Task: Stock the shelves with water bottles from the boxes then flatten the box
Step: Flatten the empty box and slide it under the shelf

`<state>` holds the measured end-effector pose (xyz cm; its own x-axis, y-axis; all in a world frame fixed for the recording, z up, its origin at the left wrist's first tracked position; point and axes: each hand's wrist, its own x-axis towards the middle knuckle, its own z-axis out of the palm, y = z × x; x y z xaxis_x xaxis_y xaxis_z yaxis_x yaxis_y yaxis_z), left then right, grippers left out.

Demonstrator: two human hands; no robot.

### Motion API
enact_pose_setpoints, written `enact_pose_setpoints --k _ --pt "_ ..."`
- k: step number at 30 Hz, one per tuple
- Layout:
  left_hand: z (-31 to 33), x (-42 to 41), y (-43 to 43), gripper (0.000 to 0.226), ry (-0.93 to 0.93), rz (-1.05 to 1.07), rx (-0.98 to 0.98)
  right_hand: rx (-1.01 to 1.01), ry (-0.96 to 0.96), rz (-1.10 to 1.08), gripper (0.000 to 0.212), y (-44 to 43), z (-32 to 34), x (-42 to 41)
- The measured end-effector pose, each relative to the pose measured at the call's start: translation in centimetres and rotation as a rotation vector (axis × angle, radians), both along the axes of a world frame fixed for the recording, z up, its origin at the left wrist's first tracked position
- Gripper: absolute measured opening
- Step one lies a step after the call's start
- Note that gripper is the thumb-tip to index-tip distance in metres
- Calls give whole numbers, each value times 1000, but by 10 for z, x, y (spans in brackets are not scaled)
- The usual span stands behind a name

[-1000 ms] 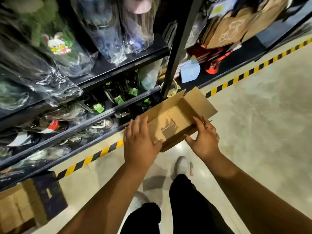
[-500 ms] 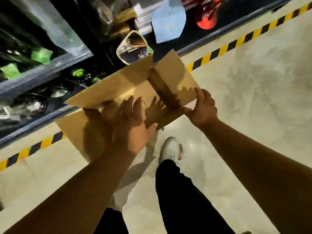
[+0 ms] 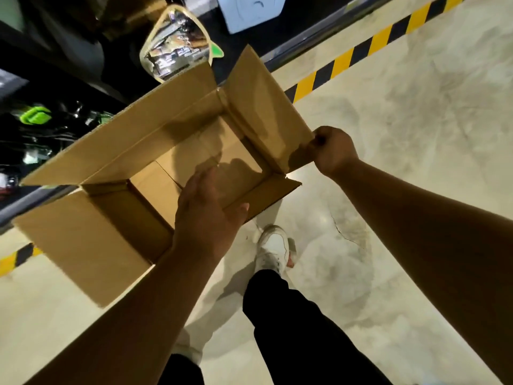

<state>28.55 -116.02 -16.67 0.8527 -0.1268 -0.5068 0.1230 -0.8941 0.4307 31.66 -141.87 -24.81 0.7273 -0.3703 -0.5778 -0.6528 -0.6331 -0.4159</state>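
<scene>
Above the floor (image 3: 416, 140), right hand (image 3: 334, 151) pinches a flap (image 3: 266, 112) of the box (image 3: 172, 126), left hand (image 3: 205, 215) lies flat-fingered inside; advise pressing bottom seam (image 3: 166, 172) out evenly.

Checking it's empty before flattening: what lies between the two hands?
In the head view, only the open box, its corner and flaps, no contents showing, between left hand and right hand.

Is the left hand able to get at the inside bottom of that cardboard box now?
Probably yes. The cardboard box is open, flaps splayed outward, nothing visible inside, and the left hand reaches in over its near wall. The right hand pinches a side flap, out of the way.
</scene>
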Motion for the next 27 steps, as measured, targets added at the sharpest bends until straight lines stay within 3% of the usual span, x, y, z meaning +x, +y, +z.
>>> enact_pose_setpoints --k 5,10,14,18,23,27 --pt "23 10 -2 77 -38 86 -35 60 -109 45 11 33 37 -20" --pt "55 14 4 62 47 193 -125 119 -185 99 10 74 97 -40" --pt "80 14 16 65 99 316 -219 220 -193 101 12 108 144 -62" --pt "104 8 30 69 125 544 -340 243 -354 203 11 149 166 -99" --pt "123 -15 74 51 67 771 -440 209 -489 300 17 209 183 -136" --pt "135 -41 128 43 26 792 -380 225 -517 342 24 266 200 -156"
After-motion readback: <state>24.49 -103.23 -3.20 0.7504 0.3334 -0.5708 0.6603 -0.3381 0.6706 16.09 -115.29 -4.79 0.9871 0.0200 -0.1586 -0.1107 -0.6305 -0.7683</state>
